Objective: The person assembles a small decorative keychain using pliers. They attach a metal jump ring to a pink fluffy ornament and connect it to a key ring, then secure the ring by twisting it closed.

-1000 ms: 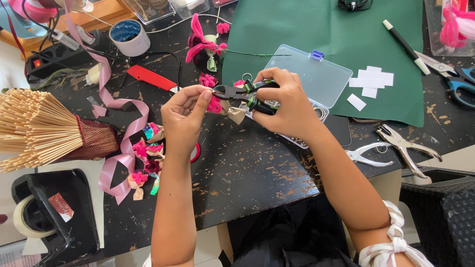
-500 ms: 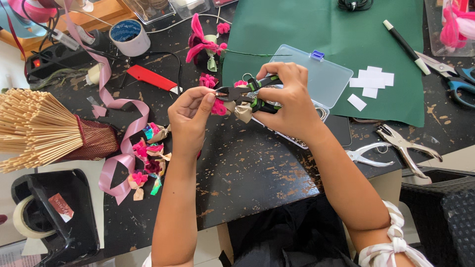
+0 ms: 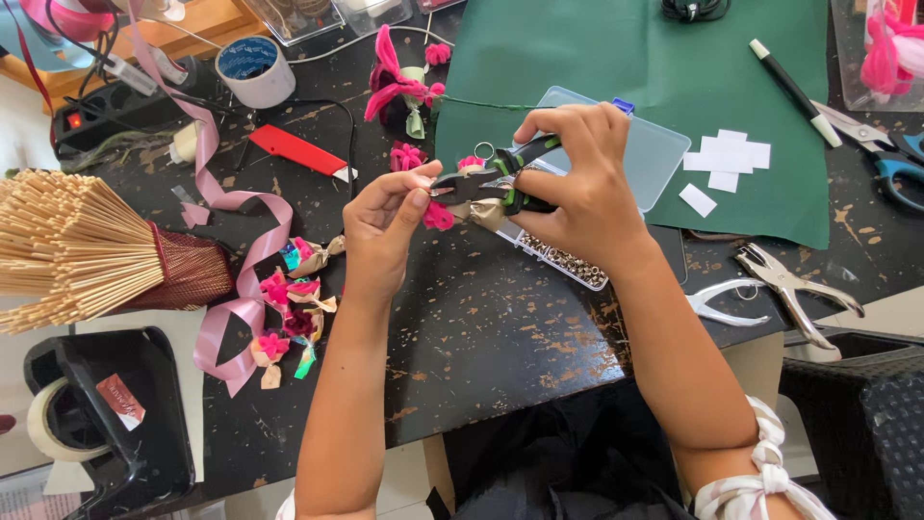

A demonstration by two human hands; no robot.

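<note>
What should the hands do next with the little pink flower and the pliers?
Probably squeeze the pliers gently. The right hand grips their handles, their tip sits at the small pink flower pinched by the left hand, so the piece looks lined up.

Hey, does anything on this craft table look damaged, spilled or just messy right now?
The black tabletop is badly scuffed, paint worn through in pale patches. A pink ribbon trails loose across it, and small flower pieces lie scattered by the left hand. Nothing looks spilled.
</note>
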